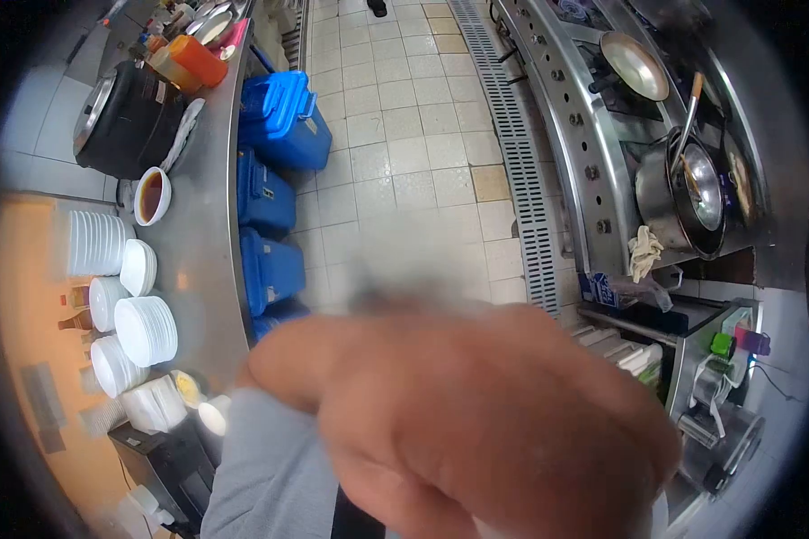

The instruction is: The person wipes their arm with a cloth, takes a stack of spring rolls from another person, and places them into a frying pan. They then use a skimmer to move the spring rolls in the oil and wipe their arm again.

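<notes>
Up close, hand (476, 422): large and blurred, fills the lower centre; which hand, and whether it grips anything, cannot be told.
Sleeve (265, 467): grey, just left of it.
Counter (202, 242): steel, left side, bearing stacked white plates (146, 330) and a black cooker pot (126, 117).
Stove pot (683, 193): far right.

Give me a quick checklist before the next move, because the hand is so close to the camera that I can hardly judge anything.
1. Hand sharp enough to judge: not ok, blurred and filling the lower view.
2. Hand holding anything: cannot tell.
3. Other hand in view: not ok, not visible.
4. Tiled floor walkway free: ok, only blue bins along the counter.
5. Plate stacks resting on the counter: ok, no stack leaning.
6. Pot on the stove: ok, upright, ladle handle sticking out.
</notes>
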`<state>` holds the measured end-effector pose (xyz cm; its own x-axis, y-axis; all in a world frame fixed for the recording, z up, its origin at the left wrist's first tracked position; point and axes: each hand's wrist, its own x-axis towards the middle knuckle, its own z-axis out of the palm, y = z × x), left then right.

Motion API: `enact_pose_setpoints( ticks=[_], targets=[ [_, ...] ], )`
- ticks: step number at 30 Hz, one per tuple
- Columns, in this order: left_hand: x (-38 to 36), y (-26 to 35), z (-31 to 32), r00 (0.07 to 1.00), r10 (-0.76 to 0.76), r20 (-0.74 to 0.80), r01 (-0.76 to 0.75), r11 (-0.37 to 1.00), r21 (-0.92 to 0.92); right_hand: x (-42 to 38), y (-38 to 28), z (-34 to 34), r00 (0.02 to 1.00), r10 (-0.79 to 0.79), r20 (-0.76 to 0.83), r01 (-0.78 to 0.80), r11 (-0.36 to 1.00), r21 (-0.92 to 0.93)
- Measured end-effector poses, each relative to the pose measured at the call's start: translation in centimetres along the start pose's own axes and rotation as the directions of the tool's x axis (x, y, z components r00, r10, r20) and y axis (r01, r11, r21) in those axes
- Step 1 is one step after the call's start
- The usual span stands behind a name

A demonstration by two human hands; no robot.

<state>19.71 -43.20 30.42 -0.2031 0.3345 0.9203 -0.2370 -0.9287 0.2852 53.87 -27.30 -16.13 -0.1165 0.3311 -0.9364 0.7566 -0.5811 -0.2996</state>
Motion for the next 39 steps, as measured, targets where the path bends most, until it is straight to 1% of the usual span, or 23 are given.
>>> enact_pose_setpoints(
  ticks=[2, 3, 4, 5, 6, 7, 8, 9, 10, 11, 12, 13, 16, 19, 21, 22, 24, 28, 30, 32, 34, 35, 39],
  targets=[
    [-0.4, 0.3, -0.7, 1.000, 0.022, 0.010, -0.022, 1.000, 0.006, -0.2, -0.4, 0.5, 1.000, 0.001, -0.019, -0.001, 1.000, -0.008],
    [-0.7, 0.6, -1.3, 0.999, 0.041, 0.023, -0.042, 0.999, 0.014, 1.6, 0.7, 0.1, 0.999, 0.004, -0.036, -0.004, 1.000, -0.016],
    [-1.1, 1.1, -1.8, 0.996, 0.075, 0.040, -0.076, 0.997, 0.023, 0.4, -0.7, 0.8, 0.999, -0.007, -0.040, 0.006, 1.000, -0.010],
    [-1.9, 1.8, -2.6, 0.990, 0.128, 0.057, -0.131, 0.991, 0.039, -1.7, -2.4, 1.5, 0.999, -0.034, -0.037, 0.033, 0.999, -0.043],
    [-3.7, 2.0, -3.4, 0.960, 0.269, 0.075, -0.272, 0.962, 0.026, -3.6, -3.4, 1.7, 0.998, -0.054, -0.045, 0.051, 0.996, -0.071],
    [-4.8, 2.9, -3.6, 0.934, 0.344, 0.097, -0.345, 0.938, -0.008, -2.7, -2.5, 1.9, 0.995, -0.096, -0.037, 0.096, 0.995, -0.019],
    [-5.2, 4.2, -4.2, 0.912, 0.393, 0.120, -0.392, 0.919, -0.031, -2.2, -2.3, 2.5, 0.994, -0.099, -0.047, 0.098, 0.995, -0.007],
    [3.2, 4.4, -3.8, 0.972, -0.150, 0.179, 0.112, 0.972, 0.207, -1.7, -2.4, 2.9, 0.996, -0.080, -0.027, 0.080, 0.997, -0.004],
    [5.3, 5.8, -3.7, 0.971, -0.142, 0.190, 0.103, 0.974, 0.200, -1.2, -2.7, 3.3, 0.998, -0.063, -0.008, 0.063, 0.998, -0.002],
    [6.3, 7.5, -3.9, 0.907, -0.308, 0.286, 0.166, 0.888, 0.429, -0.9, -2.6, 3.7, 0.998, -0.057, 0.009, 0.057, 0.998, 0.024],
    [6.6, 8.6, -4.2, 0.812, -0.484, 0.328, 0.183, 0.743, 0.643, -1.4, -2.9, 4.2, 0.998, -0.055, 0.008, 0.055, 0.998, 0.026],
    [6.4, 9.3, -4.5, 0.756, -0.569, 0.324, 0.170, 0.648, 0.742, -2.0, -2.9, 4.7, 0.998, -0.065, -0.011, 0.065, 0.998, 0.024],
    [5.4, 9.9, -5.6, 0.747, -0.593, 0.299, 0.169, 0.605, 0.778, -2.2, -3.3, 6.2, 0.996, -0.079, -0.045, 0.082, 0.994, 0.071],
    [4.8, 11.2, -6.6, 0.770, -0.572, 0.282, 0.206, 0.641, 0.739, -3.0, -3.2, 7.9, 0.998, -0.055, 0.001, 0.055, 0.997, 0.050],
    [4.2, 11.8, -7.7, 0.806, -0.539, 0.246, 0.247, 0.684, 0.686, -3.9, -3.1, 8.7, 0.989, -0.149, -0.026, 0.144, 0.980, -0.139],
    [4.0, 12.3, -8.1, 0.825, -0.517, 0.229, 0.263, 0.709, 0.655, -3.5, -2.3, 9.3, 0.989, -0.145, -0.029, 0.140, 0.981, -0.133],
    [3.8, 13.0, -8.9, 0.846, -0.490, 0.212, 0.291, 0.756, 0.586, -3.1, -0.8, 10.8, 0.994, -0.050, -0.102, 0.061, 0.993, 0.105],
    [3.2, 13.6, -9.9, 0.873, -0.451, 0.188, 0.342, 0.839, 0.424, -4.5, 0.9, 12.4, 0.988, -0.031, -0.150, 0.050, 0.991, 0.125],
    [3.3, 13.4, -10.0, 0.878, -0.441, 0.189, 0.365, 0.869, 0.333, -6.6, 0.5, 12.8, 0.997, -0.012, -0.072, 0.023, 0.986, 0.166],
    [3.5, 13.0, -9.7, 0.879, -0.433, 0.198, 0.382, 0.890, 0.249, -7.1, 1.3, 13.3, 0.995, -0.026, -0.091, 0.041, 0.986, 0.163],
    [3.4, 12.5, -9.3, 0.879, -0.433, 0.197, 0.403, 0.898, 0.174, -8.0, 1.3, 13.8, 0.992, -0.031, -0.124, 0.041, 0.996, 0.080],
    [3.5, 12.1, -9.1, 0.880, -0.430, 0.201, 0.411, 0.902, 0.129, -7.8, 1.7, 13.7, 0.991, -0.026, -0.130, 0.038, 0.996, 0.086],
    [3.7, 10.4, -8.2, 0.876, -0.428, 0.221, 0.446, 0.894, -0.038, -6.7, 4.0, 12.3, 0.991, -0.042, -0.129, 0.069, 0.975, 0.213]
  ],
)
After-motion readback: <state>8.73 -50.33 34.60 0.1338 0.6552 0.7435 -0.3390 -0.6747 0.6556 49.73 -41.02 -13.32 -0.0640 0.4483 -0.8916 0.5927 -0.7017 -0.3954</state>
